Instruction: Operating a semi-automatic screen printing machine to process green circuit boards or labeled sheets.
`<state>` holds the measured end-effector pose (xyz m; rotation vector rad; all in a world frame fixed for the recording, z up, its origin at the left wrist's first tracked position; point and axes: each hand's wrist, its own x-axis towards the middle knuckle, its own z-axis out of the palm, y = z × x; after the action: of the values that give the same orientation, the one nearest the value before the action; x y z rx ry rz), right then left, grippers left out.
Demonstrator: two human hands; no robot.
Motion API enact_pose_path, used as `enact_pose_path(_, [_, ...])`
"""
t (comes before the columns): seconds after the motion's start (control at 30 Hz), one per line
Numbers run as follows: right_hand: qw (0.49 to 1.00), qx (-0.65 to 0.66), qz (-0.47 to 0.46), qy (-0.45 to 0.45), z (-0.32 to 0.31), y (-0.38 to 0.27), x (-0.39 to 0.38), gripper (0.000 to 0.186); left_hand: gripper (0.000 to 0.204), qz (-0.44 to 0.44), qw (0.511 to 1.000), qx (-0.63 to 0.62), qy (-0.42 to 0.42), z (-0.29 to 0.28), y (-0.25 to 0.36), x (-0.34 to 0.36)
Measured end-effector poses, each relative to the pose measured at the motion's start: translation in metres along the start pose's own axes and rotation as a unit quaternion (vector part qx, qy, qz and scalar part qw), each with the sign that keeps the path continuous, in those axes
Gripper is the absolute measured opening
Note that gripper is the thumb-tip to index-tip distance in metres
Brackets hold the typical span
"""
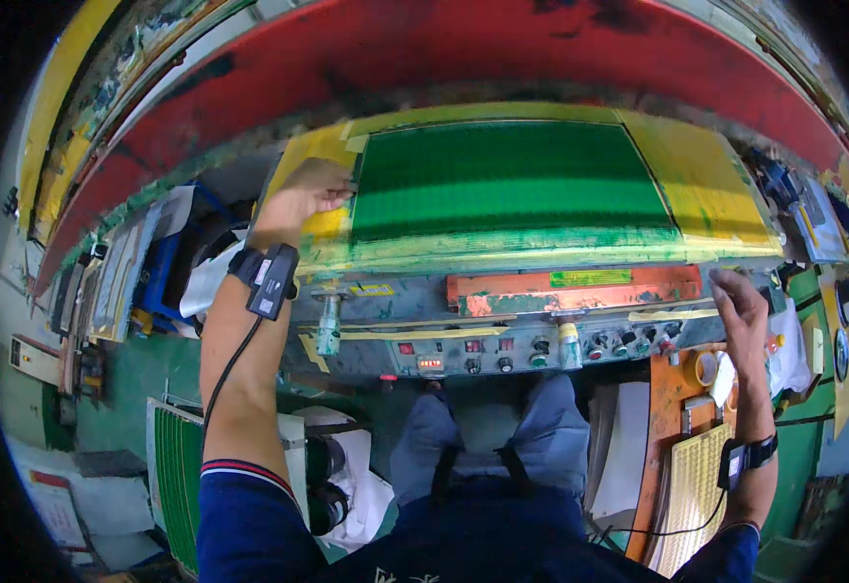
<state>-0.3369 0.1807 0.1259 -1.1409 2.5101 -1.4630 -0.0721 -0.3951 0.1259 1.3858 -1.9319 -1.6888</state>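
Observation:
A green panel (507, 170) lies on the yellow, ink-stained bed (721, 175) of a machine. At the panel's left edge is my left hand (320, 189), its fingers curled together by the edge; what they pinch, if anything, is too small to make out. My right hand (740, 311) is lower at the right, beside the machine's front corner, with bent, loose fingers and nothing visible in them. A paint-smeared orange bar (575, 296) lies along the front ledge to its left, above a control panel (473, 345) with switches and knobs.
A red beam (444, 49) arches across the back. An orange side table (662, 428) at lower right holds tape rolls and yellow perforated sheets (692, 486). Green boards (174, 466) stand at lower left near white wrapping (361, 486). A blue cart (162, 272) stands at left.

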Motion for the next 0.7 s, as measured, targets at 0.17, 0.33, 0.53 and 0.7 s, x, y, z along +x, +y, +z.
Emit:
enact_pose_path(0.17, [0.992, 0.064, 0.099, -0.036, 0.012, 0.02, 0.074, 0.045, 0.016, 0.042, 0.997, -0.028, 0.066, 0.001, -0.013, 0.008])
enact_pose_path(0.33, [0.976, 0.178, 0.127, -0.012, 0.06, 0.039, 0.171, 0.056, 0.02, 0.234, 0.952, -0.142, 0.138, -0.005, -0.023, -0.025])
enact_pose_path(0.53, [0.997, 0.078, -0.004, -0.017, 0.079, 0.104, 0.247, 0.043, 0.025, 0.346, 0.903, -0.181, 0.18, 0.016, -0.027, -0.089])
enact_pose_path(0.7, [0.874, 0.473, 0.055, -0.096, 0.062, 0.034, 0.174, 0.047, 0.026, 0.216, 0.965, -0.033, 0.145, -0.017, -0.016, -0.166])
